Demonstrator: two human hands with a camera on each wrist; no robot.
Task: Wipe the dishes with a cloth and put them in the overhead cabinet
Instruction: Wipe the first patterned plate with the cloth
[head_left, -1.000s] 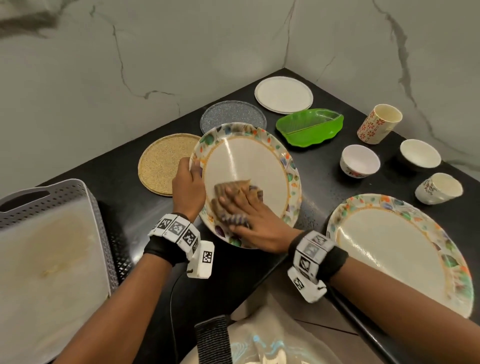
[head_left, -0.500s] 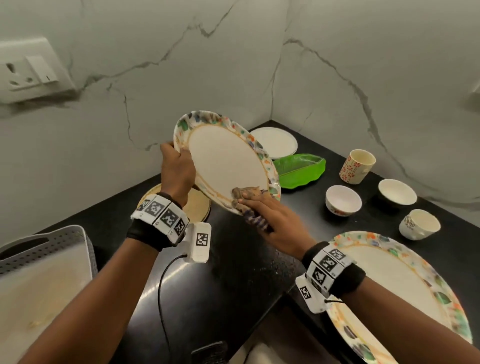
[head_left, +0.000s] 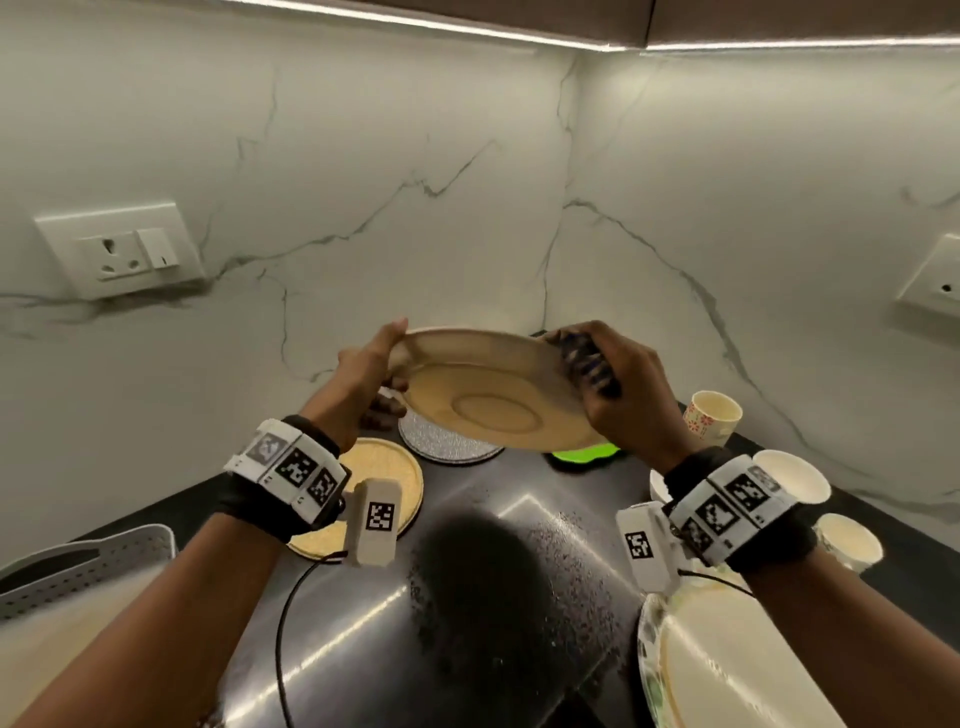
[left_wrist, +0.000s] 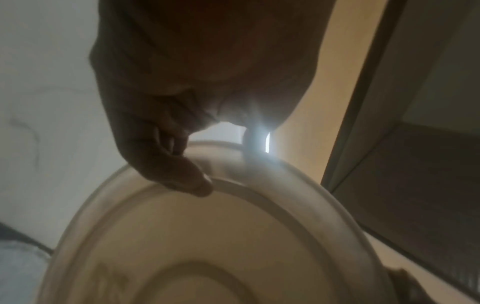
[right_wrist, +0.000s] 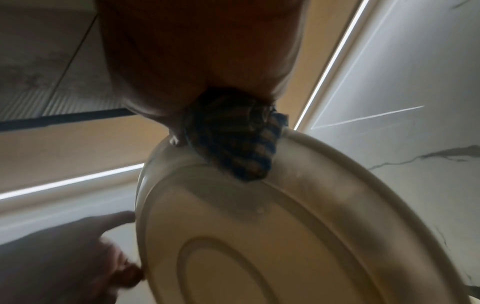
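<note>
The wiped plate (head_left: 493, 400) is lifted above the black counter, tilted so I see its plain cream underside with a round foot ring. My left hand (head_left: 371, 374) grips its left rim, thumb over the edge. My right hand (head_left: 618, 384) grips the right rim together with the chequered cloth (head_left: 589, 364). In the left wrist view my fingers (left_wrist: 179, 174) curl onto the plate's underside (left_wrist: 221, 236). The right wrist view has the cloth (right_wrist: 239, 144) bunched between my hand and the plate (right_wrist: 272, 236). The underside of the overhead cabinet (head_left: 727, 21) runs along the top.
On the counter (head_left: 493, 597) lie a woven mat (head_left: 387, 483), a grey speckled plate (head_left: 447, 441), a green dish (head_left: 579, 454), several cups and bowls (head_left: 711, 415) at right, and a second floral plate (head_left: 727, 670) near right. A grey tray (head_left: 78, 566) sits at left.
Both hands raised the plate off the counter and flipped it from face-up to underside toward me. My right hand went from wiping its face to gripping the rim with the cloth. My view tilted upward.
</note>
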